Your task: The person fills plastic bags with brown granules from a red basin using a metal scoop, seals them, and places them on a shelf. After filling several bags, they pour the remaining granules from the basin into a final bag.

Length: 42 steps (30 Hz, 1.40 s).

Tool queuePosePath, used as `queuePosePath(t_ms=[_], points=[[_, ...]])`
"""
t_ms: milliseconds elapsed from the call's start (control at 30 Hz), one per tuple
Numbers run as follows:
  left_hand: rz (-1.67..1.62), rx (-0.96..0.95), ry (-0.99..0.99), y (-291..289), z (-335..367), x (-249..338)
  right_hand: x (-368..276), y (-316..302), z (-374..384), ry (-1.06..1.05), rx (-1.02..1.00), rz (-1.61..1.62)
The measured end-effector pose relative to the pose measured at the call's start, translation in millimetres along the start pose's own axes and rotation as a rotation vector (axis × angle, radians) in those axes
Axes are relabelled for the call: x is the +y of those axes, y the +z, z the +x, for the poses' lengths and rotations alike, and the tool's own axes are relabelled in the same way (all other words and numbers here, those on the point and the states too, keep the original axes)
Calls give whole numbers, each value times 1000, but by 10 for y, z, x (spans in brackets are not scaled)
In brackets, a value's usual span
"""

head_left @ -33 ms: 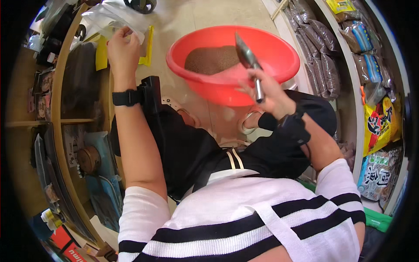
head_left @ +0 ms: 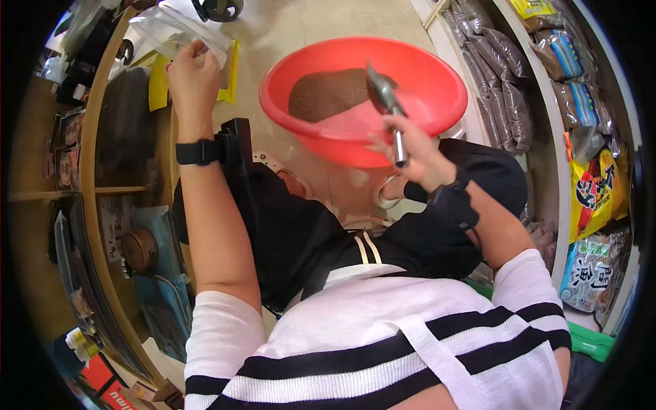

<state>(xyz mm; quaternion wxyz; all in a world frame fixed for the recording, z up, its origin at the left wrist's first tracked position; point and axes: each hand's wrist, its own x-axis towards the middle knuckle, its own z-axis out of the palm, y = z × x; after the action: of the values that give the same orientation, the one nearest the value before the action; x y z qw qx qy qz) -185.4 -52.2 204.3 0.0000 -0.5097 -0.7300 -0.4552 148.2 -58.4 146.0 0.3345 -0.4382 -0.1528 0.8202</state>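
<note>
A clear plastic bag (head_left: 179, 33) hangs from my left hand (head_left: 193, 72), whose fingers are pinched on its edge at the upper left. My right hand (head_left: 420, 150) is closed round the handle of a metal scoop (head_left: 384, 92), its blade pointing away from me over the basin. The red plastic basin (head_left: 437, 89) stands on the floor in front of my knees. Brown granules (head_left: 328, 92) lie heaped in its left and far part, while its right side shows bare red plastic. Whether the scoop holds any granules cannot be made out.
A yellow bag (head_left: 158, 83) sits below the plastic bag, beside the wooden shelf (head_left: 87, 137) on my left. On the right, a white shelf (head_left: 547, 75) holds several packs of brown granules (head_left: 502, 89) and a yellow package (head_left: 598, 191). A black round object (head_left: 219, 8) is at the far edge.
My right hand and the scoop have shifted slightly left and toward me, the blade still over the basin. My left hand keeps its grip on the plastic bag, nearly unmoved.
</note>
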Motion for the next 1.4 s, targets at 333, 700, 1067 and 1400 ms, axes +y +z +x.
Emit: queuePosePath(t_ms=[333,700,1067,1400], points=[[95,-170,58,286,-149,193,1359,-800,575,261,324,33],[205,-488,59,449,-233,103,869,-877,641,-216,273,-996],[519,-566,392,-3,770,559,2,-965,1609,-514,512,-1142],[-687,-451,-991,1638,125,-952,-3,-1498,2498,-487,749,-1309]])
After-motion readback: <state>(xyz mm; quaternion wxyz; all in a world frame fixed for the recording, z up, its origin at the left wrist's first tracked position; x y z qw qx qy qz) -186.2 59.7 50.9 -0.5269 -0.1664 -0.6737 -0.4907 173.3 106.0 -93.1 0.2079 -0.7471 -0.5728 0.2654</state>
